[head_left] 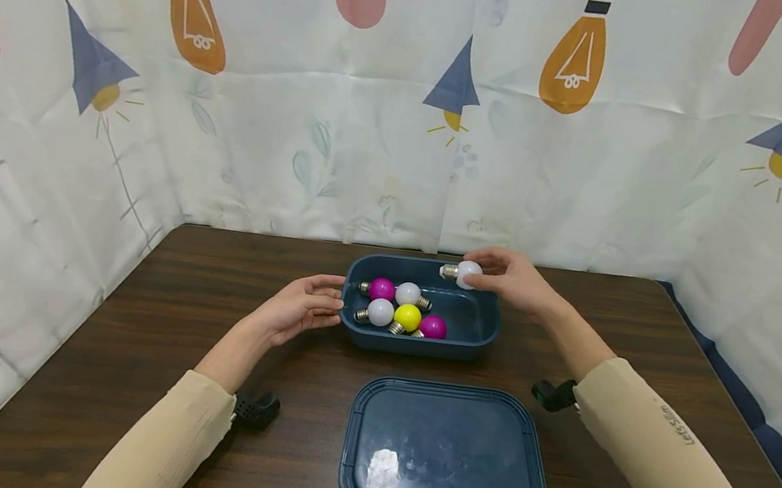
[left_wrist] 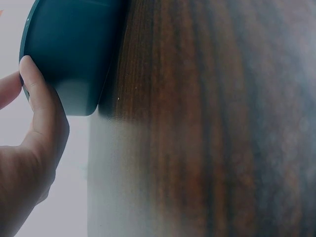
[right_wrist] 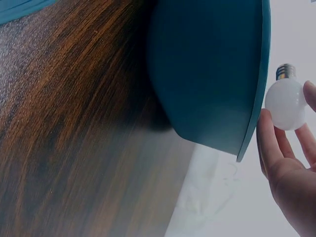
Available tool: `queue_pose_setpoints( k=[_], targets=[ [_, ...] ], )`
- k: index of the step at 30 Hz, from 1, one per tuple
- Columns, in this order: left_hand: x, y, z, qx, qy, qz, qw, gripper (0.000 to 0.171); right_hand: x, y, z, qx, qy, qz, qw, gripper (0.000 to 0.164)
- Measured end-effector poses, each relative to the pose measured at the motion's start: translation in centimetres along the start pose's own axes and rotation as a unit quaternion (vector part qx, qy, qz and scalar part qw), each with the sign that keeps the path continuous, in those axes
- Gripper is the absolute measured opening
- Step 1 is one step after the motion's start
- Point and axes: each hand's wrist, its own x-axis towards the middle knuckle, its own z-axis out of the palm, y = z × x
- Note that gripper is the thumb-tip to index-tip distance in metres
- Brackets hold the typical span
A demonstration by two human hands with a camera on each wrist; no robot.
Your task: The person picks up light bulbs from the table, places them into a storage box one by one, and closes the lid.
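A dark blue plastic box (head_left: 413,347) stands open on the table, with several small light bulbs inside at its left and middle. Among them are a purple bulb (head_left: 382,289), a yellow bulb (head_left: 407,317) and a white bulb (head_left: 381,312). My left hand (head_left: 301,307) grips the box's left end; in the left wrist view a finger (left_wrist: 37,81) lies along its outer wall at the rim. Over the back right of the box, my right hand (head_left: 510,280) pinches a white bulb (right_wrist: 285,103) by its globe, its metal screw base pointing left in the head view.
A dark blue lid (head_left: 446,459) lies flat on the brown wooden table (head_left: 252,459) in front of the box. Behind the table hangs a white curtain (head_left: 392,135) printed with lamps and bulbs. Dark blue fabric (head_left: 735,380) runs along the right edge.
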Motion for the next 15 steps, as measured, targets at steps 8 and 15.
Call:
queue_pose_setpoints(
  k=[8, 15],
  targets=[
    [-0.03, -0.01, 0.02, 0.007, 0.004, -0.001, 1.0, 0.057, 0.48, 0.19, 0.45, 0.004, -0.001, -0.004, 1.0, 0.046],
    [-0.03, -0.03, -0.03, 0.008, 0.004, 0.0, 1.0, 0.057, 0.69, 0.24, 0.73, 0.003, 0.004, 0.001, 1.0, 0.045]
  ],
)
